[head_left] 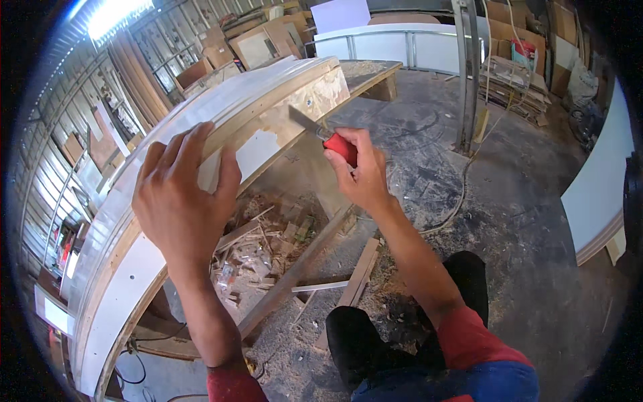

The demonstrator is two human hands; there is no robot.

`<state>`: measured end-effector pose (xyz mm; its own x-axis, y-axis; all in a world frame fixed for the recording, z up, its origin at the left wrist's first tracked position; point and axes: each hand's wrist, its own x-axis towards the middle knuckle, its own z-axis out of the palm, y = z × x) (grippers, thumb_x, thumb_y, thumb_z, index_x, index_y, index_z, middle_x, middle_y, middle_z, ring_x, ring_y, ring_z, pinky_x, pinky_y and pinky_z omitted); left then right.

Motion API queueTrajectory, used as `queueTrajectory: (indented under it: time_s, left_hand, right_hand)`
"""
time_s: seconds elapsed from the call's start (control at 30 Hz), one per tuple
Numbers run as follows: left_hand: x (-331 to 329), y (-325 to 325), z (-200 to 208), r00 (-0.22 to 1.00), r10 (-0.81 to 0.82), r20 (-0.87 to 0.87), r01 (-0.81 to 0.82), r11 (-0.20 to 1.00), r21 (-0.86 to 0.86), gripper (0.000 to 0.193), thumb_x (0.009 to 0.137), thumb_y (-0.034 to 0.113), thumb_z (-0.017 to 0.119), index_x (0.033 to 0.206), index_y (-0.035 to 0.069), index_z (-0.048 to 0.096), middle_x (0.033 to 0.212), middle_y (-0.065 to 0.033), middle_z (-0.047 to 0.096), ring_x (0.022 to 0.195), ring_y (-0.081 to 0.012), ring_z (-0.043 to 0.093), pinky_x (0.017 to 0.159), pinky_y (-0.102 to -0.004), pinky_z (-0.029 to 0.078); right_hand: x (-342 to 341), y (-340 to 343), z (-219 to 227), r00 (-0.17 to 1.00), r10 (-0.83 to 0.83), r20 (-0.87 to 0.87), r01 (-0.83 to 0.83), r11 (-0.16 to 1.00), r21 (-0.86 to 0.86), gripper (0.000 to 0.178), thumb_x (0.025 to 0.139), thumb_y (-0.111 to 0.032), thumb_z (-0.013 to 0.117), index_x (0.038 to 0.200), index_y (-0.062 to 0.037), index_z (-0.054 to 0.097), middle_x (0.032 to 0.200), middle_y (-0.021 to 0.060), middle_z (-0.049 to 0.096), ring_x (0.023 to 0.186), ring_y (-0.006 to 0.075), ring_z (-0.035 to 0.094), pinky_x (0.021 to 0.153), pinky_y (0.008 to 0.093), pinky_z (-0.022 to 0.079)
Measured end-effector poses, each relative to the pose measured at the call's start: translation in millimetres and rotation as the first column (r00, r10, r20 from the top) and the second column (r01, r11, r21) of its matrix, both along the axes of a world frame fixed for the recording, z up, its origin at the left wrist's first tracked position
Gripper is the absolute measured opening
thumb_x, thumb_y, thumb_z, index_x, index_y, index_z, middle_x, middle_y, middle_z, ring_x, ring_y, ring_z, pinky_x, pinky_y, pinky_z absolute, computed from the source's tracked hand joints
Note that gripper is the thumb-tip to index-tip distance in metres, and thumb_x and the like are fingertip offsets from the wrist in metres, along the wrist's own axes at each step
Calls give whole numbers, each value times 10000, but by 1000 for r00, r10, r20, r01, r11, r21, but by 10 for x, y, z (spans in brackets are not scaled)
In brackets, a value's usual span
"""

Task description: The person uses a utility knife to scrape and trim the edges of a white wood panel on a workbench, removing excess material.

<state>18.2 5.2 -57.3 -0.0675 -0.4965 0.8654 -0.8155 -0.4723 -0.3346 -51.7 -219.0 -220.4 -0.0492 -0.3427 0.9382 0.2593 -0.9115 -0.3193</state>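
My right hand [365,175] is closed round the red handle of a putty knife [309,123]. Its flat metal blade points up and left, with its tip over a tan smeared patch [271,119] on the edge face of a long white panel [251,153]. Whether the blade touches the patch I cannot tell. My left hand [184,191], its fingers spread, is at the panel's wooden top edge. The fingers are bent over that edge and hold nothing. Beyond the edge lies a pale, shiny plastic-like sheet [251,80].
Wood scraps and sawdust [254,261] litter the floor under the panel. A wooden bar [295,275] crosses there. A metal post [465,87] stands to the right, with a hose [455,208] at its foot. A white curved panel [593,194] is at the far right. Boards [268,43] lean behind.
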Motion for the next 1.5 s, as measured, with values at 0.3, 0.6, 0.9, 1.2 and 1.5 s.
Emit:
queueTrajectory:
  time_s: [0.3,0.6,0.9,1.2,1.5]
  left_hand:
    - [-213,-627,125,968,-250,37,235,945,228,579,739,236,817,1248,11,659,1133,-125,678,980,-286,631,869,-413,529]
    - [-146,-796,124,988,-153,0,144,933,330,852,576,214,916,1360,64,616,1229,-94,609,1090,-306,601,898,-422,528]
    - [-151,-833,92,987,-148,-68,160,955,250,857,515,274,910,1309,73,658,1158,-120,653,1079,-321,631,904,-415,525]
    - [-115,-817,83,984,-175,-26,176,960,219,793,527,202,919,1272,79,678,1209,-88,655,1113,-307,636,913,-418,534]
    - [-170,-840,60,984,-171,-57,179,965,190,734,536,171,913,1227,70,689,1142,-100,650,1088,-298,634,901,-416,535]
  right_hand:
    - [-17,-69,79,989,117,-88,-121,992,-39,338,881,-96,777,1114,38,573,930,227,696,800,340,727,705,362,560]
    - [-83,-115,73,992,85,-95,-89,995,-39,317,851,-176,794,1029,-13,588,855,189,676,736,387,690,631,437,546]
    - [-105,116,28,993,-64,-99,59,997,-46,306,825,-156,810,1004,-24,600,832,142,641,694,345,677,585,406,528]
    - [112,343,-54,992,-122,18,118,983,139,297,841,-135,811,1023,-22,605,828,160,635,684,352,673,578,410,520]
    - [26,119,1,989,-143,-41,143,990,-8,324,844,-128,807,1055,-20,586,805,158,635,672,363,671,574,416,521]
